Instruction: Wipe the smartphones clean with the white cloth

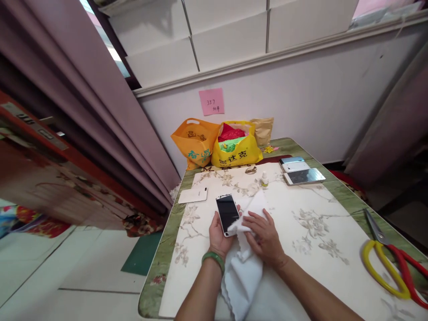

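A white-edged smartphone with a black screen (228, 213) rests in my left hand (219, 236), whose thumb lies along its left side. A green bangle circles that wrist. My right hand (265, 236) is closed on a white cloth (242, 281) with a scalloped edge. Part of the cloth touches the phone's lower right corner, and the rest hangs down between my forearms onto the table. On the left lies a white phone back cover (193, 195) with a camera cutout. Beyond my right hand stands a small white bottle (264, 179).
Several phones (304, 176) lie at the table's back right. Large scissors (384, 254) with yellow and red handles lie at the right edge. An orange bag (195, 140), a yellow bag (237, 151) and a tan pouch (262, 130) stand against the wall. Eyeglasses (250, 170) lie before them.
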A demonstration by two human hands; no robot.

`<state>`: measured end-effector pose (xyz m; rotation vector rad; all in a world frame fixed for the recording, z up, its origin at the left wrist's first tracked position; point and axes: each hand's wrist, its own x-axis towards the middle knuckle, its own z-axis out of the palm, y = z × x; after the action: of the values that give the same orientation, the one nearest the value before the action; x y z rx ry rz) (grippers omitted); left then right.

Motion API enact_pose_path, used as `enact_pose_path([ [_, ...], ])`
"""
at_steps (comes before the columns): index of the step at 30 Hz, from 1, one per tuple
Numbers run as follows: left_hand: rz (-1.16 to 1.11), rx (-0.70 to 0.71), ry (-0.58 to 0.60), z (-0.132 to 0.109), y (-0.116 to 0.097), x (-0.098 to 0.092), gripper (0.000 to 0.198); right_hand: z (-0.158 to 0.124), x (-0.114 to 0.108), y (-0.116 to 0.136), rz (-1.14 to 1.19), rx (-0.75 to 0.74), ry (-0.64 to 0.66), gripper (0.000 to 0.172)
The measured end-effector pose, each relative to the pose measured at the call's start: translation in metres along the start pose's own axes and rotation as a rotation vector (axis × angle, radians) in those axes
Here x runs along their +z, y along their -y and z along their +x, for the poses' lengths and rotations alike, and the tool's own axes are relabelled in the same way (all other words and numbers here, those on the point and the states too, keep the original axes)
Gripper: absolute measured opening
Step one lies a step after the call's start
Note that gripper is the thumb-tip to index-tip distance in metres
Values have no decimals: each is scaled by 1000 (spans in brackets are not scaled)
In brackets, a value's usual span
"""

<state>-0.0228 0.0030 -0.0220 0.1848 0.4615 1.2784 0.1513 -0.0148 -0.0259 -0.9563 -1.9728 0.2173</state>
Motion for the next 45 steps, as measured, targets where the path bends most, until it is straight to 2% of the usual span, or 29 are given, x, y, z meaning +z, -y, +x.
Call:
enact_pose_path([
  [3, -24, 80, -17, -1, -3, 1, 55, -1, -3, -5, 170, 179, -128, 23],
  [6, -31, 142, -28, -3, -4, 4, 52, 2, -8, -7, 333, 347, -285, 23],
  [10, -12, 66, -8, -4, -4, 4, 49, 6, -17, -1, 473, 505, -448, 32],
  [13, -11, 29, -13, -3, -3, 5, 47, -1, -29, 1, 535, 644, -586, 43],
  [17, -7, 17, -58, -1, -3, 7, 47, -22, -54, -9, 531, 797, -781, 40],
  [22, 2, 31, -121, -1, -2, 9, 44, -41, -85, -27, 705, 1044, -833, 26],
  [28, 6, 44, -120, -2, -2, 10, 44, -44, -103, -36, 847, 1196, -919, 29],
  [29, 10, 39, -125, -2, -2, 10, 43, -44, -105, -37, 850, 1233, -904, 33],
  [31, 16, 28, -136, -2, -2, 11, 43, -47, -108, -40, 804, 1304, -786, 45],
  [34, 26, 0, -119, -3, -1, 11, 44, -54, -112, -46, 476, 1336, -539, 49],
  [38, 49, -56, -30, -6, 0, 12, 49, -57, -118, -51, -59, 1132, -349, 51],
  [41, 67, -66, -35, -9, 0, 17, 49, -47, -121, -45, -188, 996, -234, 49],
  [45, 66, -90, -133, -20, 9, 30, 43, -29, -121, -35, -238, 925, -163, 48],
])
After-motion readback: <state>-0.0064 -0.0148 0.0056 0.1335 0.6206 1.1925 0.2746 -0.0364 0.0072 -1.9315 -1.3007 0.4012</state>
